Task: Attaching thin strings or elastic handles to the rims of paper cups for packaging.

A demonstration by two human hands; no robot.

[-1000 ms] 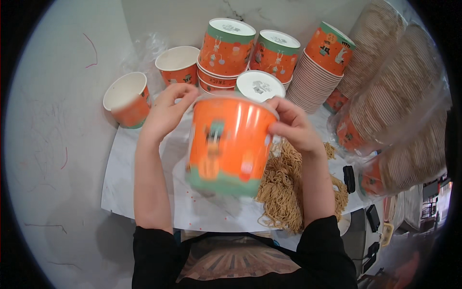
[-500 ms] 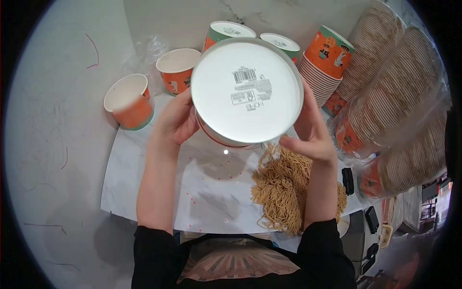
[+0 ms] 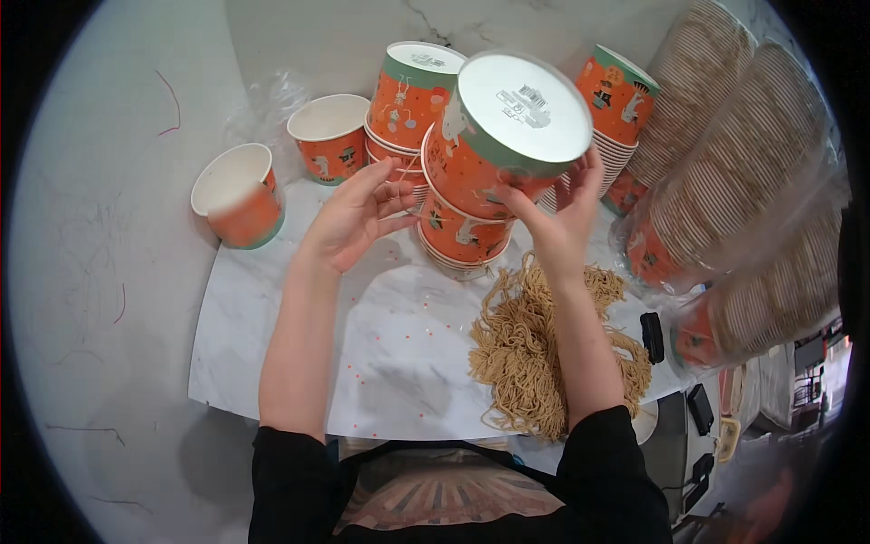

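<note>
An orange paper tub (image 3: 476, 172) with a green band is upside down and tilted, its white base facing up. My right hand (image 3: 562, 213) grips its right side, thumb on the front and fingers behind. Directly beneath, a stack of similar orange tubs (image 3: 462, 238) stands on the table, its top overlapped by the held tub's rim. To the left of the held tub, my left hand (image 3: 362, 213) has its fingers spread and holds nothing. A thin strand shows near its fingertips; whether they touch it I cannot tell.
Tan string (image 3: 526, 354) lies heaped under my right forearm. Behind stand a left stack (image 3: 408, 100) and a right stack (image 3: 616, 100) of tubs. Two upright tubs, one nearer (image 3: 245, 218) and one farther (image 3: 331, 154), are at left. Plastic-wrapped tub stacks (image 3: 725, 199) fill the right side.
The tub has moved right and tilted, so its orange side now shows. My left hand has let go of it and opened; my right hand still holds it.
</note>
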